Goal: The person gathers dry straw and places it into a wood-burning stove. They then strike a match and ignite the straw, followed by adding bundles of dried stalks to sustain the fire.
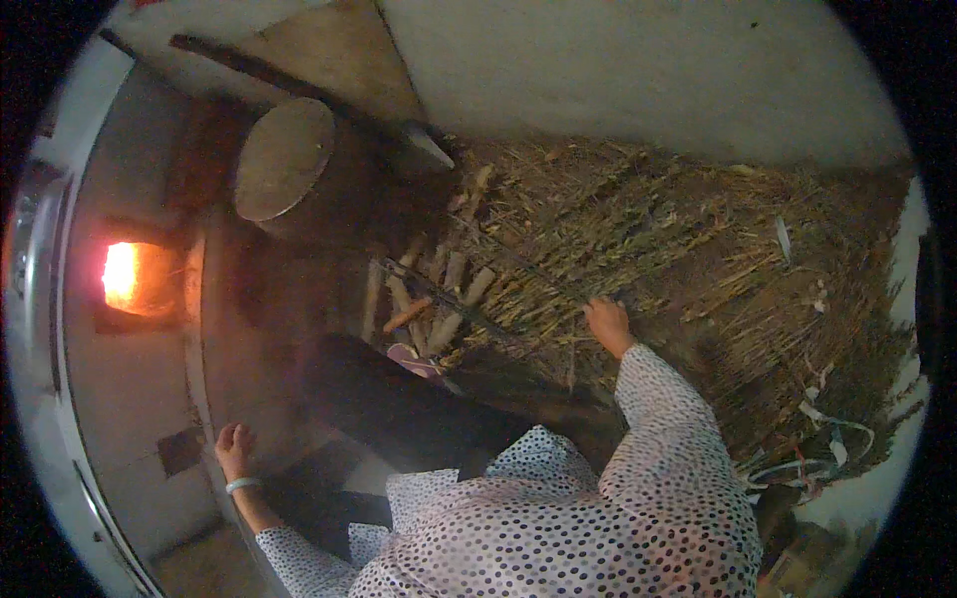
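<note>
My right hand (608, 324) is closed around the end of a thin dark rod (531, 267), over a heap of dry plant stalks (635, 232). The rod slants up and left from the hand; whether it is a stick or a metal tool, I cannot tell. My left hand (235, 447), with a pale bracelet at its wrist, is beside the low edge of the stove and shows nothing in it. Its fingers are partly curled. Flames (121, 275) glow in the square stove opening at the left. Several cut logs (448, 321) lie between the stove and the stalks.
A round lid or board (285, 159) stands near the stove's upper side. Long dark tongs or rods (448, 299) lie across the logs. A pale wall (643, 75) bounds the stalk heap. White strips (837, 418) lie tangled at the right. My dark-trousered leg (404, 404) reaches towards the logs.
</note>
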A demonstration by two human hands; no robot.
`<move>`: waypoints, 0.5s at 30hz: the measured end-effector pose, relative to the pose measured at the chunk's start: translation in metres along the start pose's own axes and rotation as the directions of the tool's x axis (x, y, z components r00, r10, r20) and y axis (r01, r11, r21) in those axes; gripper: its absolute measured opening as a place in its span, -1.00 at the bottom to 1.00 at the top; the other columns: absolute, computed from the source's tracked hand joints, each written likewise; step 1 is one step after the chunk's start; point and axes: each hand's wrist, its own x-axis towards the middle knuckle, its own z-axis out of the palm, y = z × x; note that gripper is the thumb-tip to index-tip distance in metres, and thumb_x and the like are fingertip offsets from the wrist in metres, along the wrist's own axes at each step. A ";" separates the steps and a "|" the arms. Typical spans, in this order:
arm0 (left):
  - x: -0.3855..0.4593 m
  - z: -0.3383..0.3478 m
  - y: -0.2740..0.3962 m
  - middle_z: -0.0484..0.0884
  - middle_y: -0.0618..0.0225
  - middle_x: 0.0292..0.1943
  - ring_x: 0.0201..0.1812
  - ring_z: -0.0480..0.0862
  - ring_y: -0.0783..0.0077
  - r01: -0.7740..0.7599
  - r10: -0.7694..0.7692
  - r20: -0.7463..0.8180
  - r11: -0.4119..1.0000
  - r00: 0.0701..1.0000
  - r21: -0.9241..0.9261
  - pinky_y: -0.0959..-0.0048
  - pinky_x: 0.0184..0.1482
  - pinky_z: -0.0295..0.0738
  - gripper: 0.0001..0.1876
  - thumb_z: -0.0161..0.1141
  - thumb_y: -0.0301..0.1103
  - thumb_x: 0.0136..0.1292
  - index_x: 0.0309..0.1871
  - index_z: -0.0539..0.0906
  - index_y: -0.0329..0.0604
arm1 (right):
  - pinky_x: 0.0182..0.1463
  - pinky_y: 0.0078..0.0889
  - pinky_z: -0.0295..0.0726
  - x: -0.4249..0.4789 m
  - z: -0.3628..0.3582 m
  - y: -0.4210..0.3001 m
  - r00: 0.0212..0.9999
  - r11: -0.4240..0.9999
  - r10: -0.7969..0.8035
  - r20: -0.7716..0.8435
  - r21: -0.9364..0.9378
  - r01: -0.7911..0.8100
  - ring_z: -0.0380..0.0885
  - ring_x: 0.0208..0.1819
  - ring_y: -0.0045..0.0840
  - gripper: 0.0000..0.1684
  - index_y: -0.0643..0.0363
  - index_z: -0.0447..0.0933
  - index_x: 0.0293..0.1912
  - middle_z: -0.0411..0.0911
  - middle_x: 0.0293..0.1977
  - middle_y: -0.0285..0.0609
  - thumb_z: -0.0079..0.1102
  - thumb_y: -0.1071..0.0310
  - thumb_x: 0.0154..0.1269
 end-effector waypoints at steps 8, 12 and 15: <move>-0.017 -0.014 0.029 0.64 0.25 -0.27 -0.32 0.64 0.42 -0.116 0.126 -0.141 0.990 0.982 0.077 0.44 -0.22 0.61 -0.71 0.23 -0.32 0.31 -0.07 0.56 -0.41 | -0.24 -0.08 0.43 0.002 -0.119 -0.038 0.977 0.878 0.048 0.208 0.458 -0.140 0.45 -0.36 -0.21 -0.63 0.38 0.47 -0.29 0.44 -0.43 0.01 0.07 0.19 0.43; -0.031 -0.021 0.045 0.64 0.27 -0.30 -0.34 0.63 0.45 -0.098 0.112 -0.208 0.992 0.972 0.079 0.45 -0.24 0.59 -0.74 0.21 -0.34 0.32 -0.09 0.57 -0.40 | -0.39 -0.24 0.29 0.020 -0.132 -0.058 0.997 0.806 -0.042 0.060 0.592 -0.002 0.27 -0.51 -0.40 -0.60 0.37 0.41 -0.34 0.26 -0.54 -0.12 0.05 0.16 0.45; -0.031 -0.036 0.037 0.63 0.30 -0.33 -0.36 0.62 0.47 -0.118 0.125 -0.211 0.992 0.969 0.047 0.45 -0.25 0.58 -0.77 0.18 -0.36 0.34 -0.10 0.58 -0.38 | -0.40 -0.26 0.26 0.051 -0.143 -0.092 0.993 0.720 -0.040 -0.111 0.686 0.106 0.26 -0.51 -0.42 -0.61 0.36 0.45 -0.32 0.26 -0.52 -0.13 0.06 0.17 0.44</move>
